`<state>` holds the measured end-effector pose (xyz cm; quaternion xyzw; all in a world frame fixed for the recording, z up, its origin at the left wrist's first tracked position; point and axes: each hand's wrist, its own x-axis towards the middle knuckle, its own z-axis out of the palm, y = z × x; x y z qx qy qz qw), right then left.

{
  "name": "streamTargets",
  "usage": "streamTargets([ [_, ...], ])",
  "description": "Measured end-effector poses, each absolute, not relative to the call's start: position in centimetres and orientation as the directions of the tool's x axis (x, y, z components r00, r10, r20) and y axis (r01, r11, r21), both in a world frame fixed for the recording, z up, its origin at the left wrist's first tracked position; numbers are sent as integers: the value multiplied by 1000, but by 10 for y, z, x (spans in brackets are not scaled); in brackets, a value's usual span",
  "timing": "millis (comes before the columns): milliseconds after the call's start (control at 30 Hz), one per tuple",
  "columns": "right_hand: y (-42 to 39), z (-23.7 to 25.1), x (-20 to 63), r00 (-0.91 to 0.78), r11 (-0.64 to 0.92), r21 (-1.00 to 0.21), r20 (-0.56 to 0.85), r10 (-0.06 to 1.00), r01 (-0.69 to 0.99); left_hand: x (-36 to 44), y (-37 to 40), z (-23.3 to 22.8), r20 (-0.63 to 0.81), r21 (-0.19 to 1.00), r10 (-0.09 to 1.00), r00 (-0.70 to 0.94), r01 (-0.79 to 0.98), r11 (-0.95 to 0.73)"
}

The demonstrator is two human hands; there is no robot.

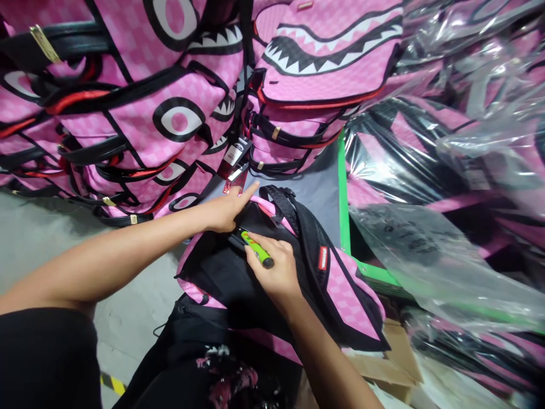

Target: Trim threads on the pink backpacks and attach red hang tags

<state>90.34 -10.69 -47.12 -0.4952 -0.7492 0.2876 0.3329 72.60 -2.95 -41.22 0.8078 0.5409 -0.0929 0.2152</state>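
A pink-checked and black backpack (221, 261) lies over my lap and a grey surface, its black inside or back panel facing up. My right hand (276, 270) is closed around a bright green, stick-shaped tool (256, 248) with a black end; its dark, thin tip meets the black fabric, and its exact kind is unclear. Just beyond that tip, my left hand (225, 211) grips the bag's upper edge, one finger stretched out and the others curled, partly hidden. Near the left fingers is a hang tag (235, 154).
Pink backpacks with eye prints (179, 119) are stacked at the left. Another pile, topped by a shark-mouth backpack (327, 57), stands ahead on the grey surface (319, 176). Plastic-wrapped bags (426, 153) fill the right, beyond a green edge (344, 199). A cardboard box (395, 352) sits lower right.
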Motion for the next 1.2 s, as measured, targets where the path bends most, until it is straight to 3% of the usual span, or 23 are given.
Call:
streamTargets([
  [433,-103,-473,899,-295,383,-720,253,921,579,723,-27,-413,-413,317,823,390,909,-271],
  [633,-100,-470,902,-329,341,-795,190,925,502,724,-27,-414,-400,308,831,386,911,-275],
  [1200,-101,-464,896,-330,363,-742,201,922,563,724,-25,-419,-403,263,834,376,921,-288],
])
